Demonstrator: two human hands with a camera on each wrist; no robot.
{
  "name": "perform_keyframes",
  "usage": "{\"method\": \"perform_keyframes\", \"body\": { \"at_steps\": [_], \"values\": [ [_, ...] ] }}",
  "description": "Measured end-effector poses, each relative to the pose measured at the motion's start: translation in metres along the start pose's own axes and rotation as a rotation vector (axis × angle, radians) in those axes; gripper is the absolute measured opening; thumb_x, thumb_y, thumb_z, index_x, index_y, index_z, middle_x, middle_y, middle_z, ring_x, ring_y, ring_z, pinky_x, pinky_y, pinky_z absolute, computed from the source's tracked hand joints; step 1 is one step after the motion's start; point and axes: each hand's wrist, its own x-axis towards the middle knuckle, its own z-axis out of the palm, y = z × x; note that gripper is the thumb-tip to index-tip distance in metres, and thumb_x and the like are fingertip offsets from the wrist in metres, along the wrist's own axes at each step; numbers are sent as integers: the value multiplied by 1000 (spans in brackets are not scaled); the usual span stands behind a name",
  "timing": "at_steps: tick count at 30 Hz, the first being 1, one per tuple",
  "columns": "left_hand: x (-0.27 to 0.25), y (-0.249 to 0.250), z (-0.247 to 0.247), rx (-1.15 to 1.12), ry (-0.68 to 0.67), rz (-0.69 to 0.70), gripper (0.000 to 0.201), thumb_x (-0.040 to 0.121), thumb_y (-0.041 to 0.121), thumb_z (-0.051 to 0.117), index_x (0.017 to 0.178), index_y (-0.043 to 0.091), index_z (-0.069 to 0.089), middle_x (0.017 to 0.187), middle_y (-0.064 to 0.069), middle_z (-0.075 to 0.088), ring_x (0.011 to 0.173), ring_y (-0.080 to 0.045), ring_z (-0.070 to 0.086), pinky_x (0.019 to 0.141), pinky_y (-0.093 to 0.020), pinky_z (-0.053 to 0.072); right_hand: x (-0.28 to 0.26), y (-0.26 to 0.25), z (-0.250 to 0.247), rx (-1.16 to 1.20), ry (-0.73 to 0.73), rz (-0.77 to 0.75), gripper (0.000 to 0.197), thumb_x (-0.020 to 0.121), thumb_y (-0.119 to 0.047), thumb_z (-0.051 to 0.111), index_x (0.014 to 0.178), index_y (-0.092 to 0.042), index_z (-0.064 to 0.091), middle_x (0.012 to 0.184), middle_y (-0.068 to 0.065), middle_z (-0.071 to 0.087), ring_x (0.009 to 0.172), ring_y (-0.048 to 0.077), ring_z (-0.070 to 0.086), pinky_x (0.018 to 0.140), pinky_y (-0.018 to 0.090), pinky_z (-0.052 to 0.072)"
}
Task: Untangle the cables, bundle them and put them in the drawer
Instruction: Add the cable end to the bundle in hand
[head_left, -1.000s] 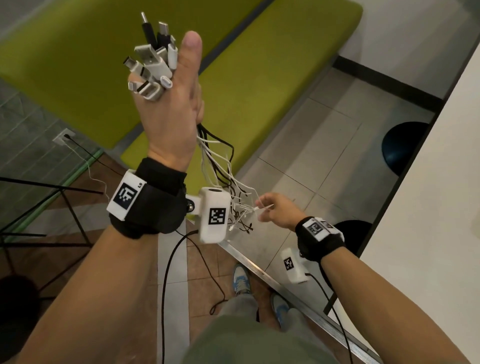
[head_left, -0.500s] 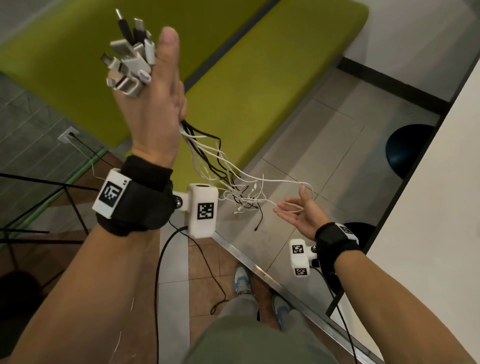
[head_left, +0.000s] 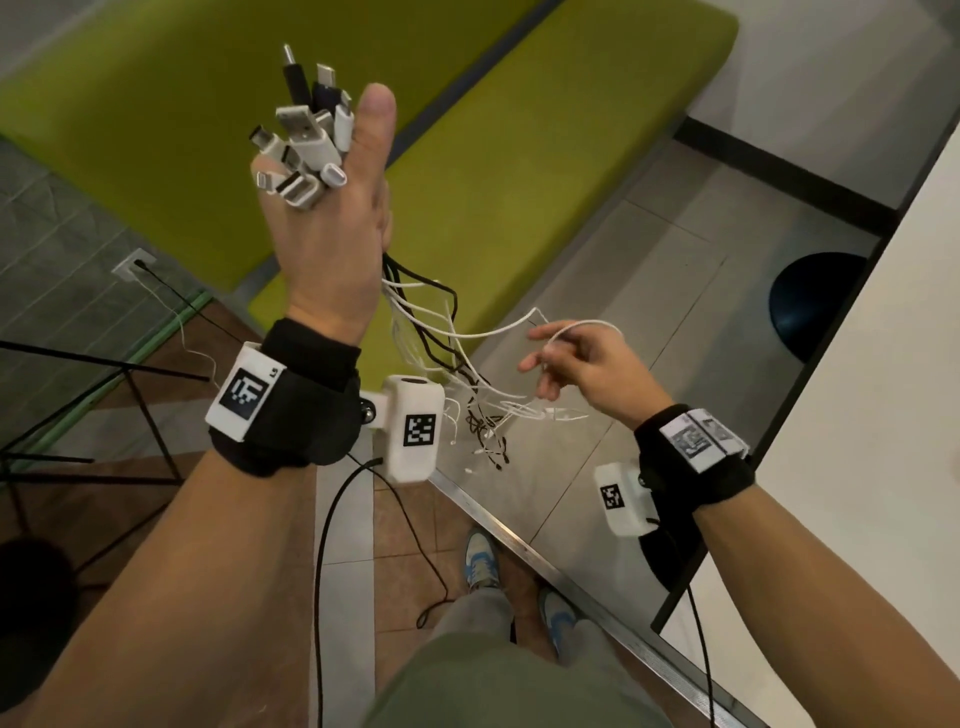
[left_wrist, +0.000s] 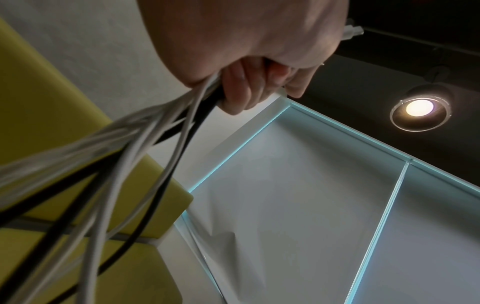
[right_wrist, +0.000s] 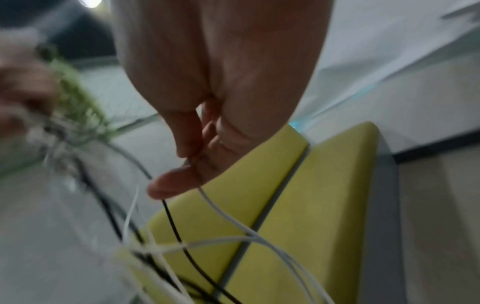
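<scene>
My left hand (head_left: 332, 228) is raised and grips a bunch of white and black cables (head_left: 436, 343). Their plug ends (head_left: 306, 140) stick up above the fist beside the thumb. Below the hand the cables hang down into a loose tangle (head_left: 488, 421). To the right and lower, my right hand (head_left: 587, 364) holds a loop of one white cable (head_left: 576, 325) drawn out sideways from the bunch. In the right wrist view the thumb and fingers (right_wrist: 182, 148) pinch that white cable (right_wrist: 226, 209), and a black cable (right_wrist: 174, 226) runs close under them. The left wrist view shows fingers (left_wrist: 241, 92) curled round the cables (left_wrist: 145, 133).
A green padded bench (head_left: 519, 156) lies ahead below the hands. A white table (head_left: 883, 415) runs along the right, with a dark round stool (head_left: 815, 301) under it. A metal floor strip (head_left: 571, 577) crosses by my feet. A black metal frame (head_left: 104, 374) stands at left.
My right hand let go of the tangle's lower end, opened palm up, then closed on a white cable loop and lifted it. The left hand swayed left and came back.
</scene>
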Motion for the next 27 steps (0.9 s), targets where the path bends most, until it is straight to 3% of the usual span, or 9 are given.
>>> {"method": "perform_keyframes", "body": {
  "at_steps": [4, 6, 7, 9, 12, 17, 22, 25, 27],
  "values": [
    [1, 0, -2, 20, 3, 8, 49, 87, 43, 58, 59, 17, 27, 47, -2, 22, 39, -23, 22, 41, -26, 24, -3, -17, -16, -24, 85, -93, 18, 99, -3, 46, 106, -1, 63, 69, 6, 69, 57, 8, 55, 58, 19, 44],
    [3, -1, -4, 75, -3, 12, 52, 84, 58, 61, 57, 22, 34, 46, 3, 26, 41, -26, 26, 48, -31, 29, -5, -19, -19, 117, 48, -63, 21, 101, -8, 44, 108, -4, 63, 62, 3, 62, 62, 17, 61, 67, 31, 53],
    [4, -2, -5, 100, -7, 15, 52, 82, 63, 60, 56, 25, 36, 47, 5, 28, 41, -26, 27, 51, -33, 30, -6, -19, -20, 239, 37, -29, 22, 101, -12, 43, 110, -5, 63, 59, 3, 56, 55, 20, 60, 61, 36, 53],
    [4, -5, -7, 100, 11, -23, 52, 81, 61, 62, 57, 23, 35, 46, 6, 30, 41, -24, 29, 51, -32, 30, -7, -18, -25, 450, 54, 12, 25, 102, -19, 42, 113, -12, 63, 56, 2, 45, 36, 15, 42, 42, 25, 38],
    [5, -11, -11, 96, 84, -163, 43, 77, 52, 64, 59, 24, 36, 42, 16, 35, 43, -9, 35, 49, -26, 34, -9, -19, -42, 694, 64, 35, 29, 101, -26, 38, 115, -19, 63, 47, -4, 32, 31, 8, 17, 38, 18, 16],
    [2, -13, -10, 86, 141, -180, 38, 76, 49, 68, 61, 27, 41, 45, 17, 40, 48, -9, 39, 53, -25, 38, -14, -25, -63, 888, -105, 125, 36, 96, -25, 39, 108, -13, 71, 44, -6, 13, 33, 8, 8, 32, 20, 9],
    [-3, -13, 3, 193, 98, -102, 40, 78, 49, 67, 60, 26, 40, 48, 15, 39, 50, -14, 38, 57, -31, 37, -6, -21, -32, 564, -192, 129, 30, 96, -20, 45, 108, -6, 69, 58, 0, 26, 47, 9, 23, 45, 21, 24],
    [-4, -13, 3, 219, -8, 7, 53, 90, 48, 60, 54, 11, 47, 45, -7, 43, 44, -27, 38, 59, -35, 44, -5, -24, -15, 69, -134, 101, 36, 103, -17, 41, 93, -21, 75, 68, 11, 47, 59, 17, 43, 59, 25, 37],
    [-7, -17, 1, 329, -75, 71, 47, 95, 41, 54, 58, 13, 55, 48, -13, 44, 46, -23, 35, 62, -19, 40, -6, -31, -5, -306, -204, 97, 40, 105, -35, 31, 107, -24, 70, 61, 5, 52, 59, 18, 55, 64, 23, 43]
  ]
}}
